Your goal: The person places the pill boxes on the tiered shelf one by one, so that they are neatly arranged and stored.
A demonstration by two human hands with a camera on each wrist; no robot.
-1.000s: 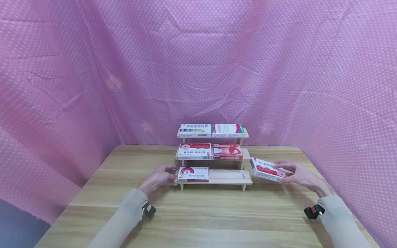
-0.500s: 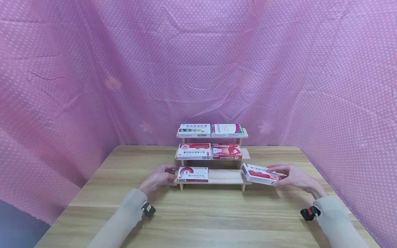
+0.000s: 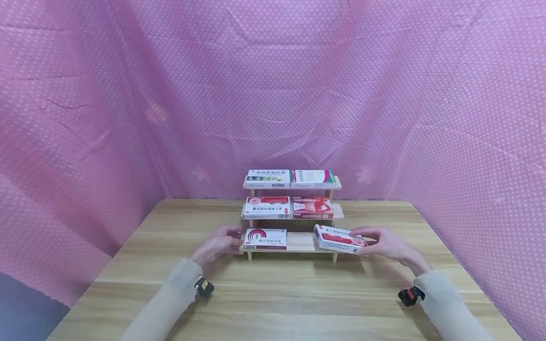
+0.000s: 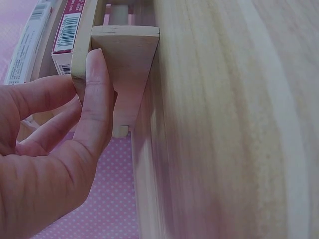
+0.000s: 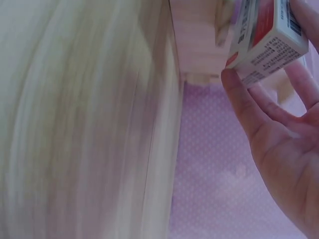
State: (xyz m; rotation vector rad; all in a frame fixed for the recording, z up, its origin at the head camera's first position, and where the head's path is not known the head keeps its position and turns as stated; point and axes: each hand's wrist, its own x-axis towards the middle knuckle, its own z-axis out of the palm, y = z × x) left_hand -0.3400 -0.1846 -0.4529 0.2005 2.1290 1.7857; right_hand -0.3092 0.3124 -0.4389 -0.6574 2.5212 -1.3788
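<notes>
At the right end of the lowest step of a three-step wooden rack [image 3: 300, 240], my right hand [image 3: 386, 245] holds a white and red medicine box [image 3: 337, 238]. Thumb and fingers pinch the box by its right end, and it is tilted over the step; whether it touches the wood I cannot tell. My left hand [image 4: 55, 134] grips the left end of the same step, with a finger and the thumb on either side of the board's edge [image 4: 82, 64]. Close to that hand lies a white and maroon medicine box [image 3: 265, 238] on the lowest step.
The middle step carries a white and red box [image 3: 267, 208] and a red box [image 3: 313, 208]. On the top step are a white box [image 3: 268, 178] and a white and green box [image 3: 313, 178]. A pink dotted cloth [image 3: 273, 94] hangs behind the wooden table [image 3: 273, 293].
My right hand has carried the white and red medicine box leftward, from beside the rack to over the right part of the lowest step. My left hand has stayed in place.
</notes>
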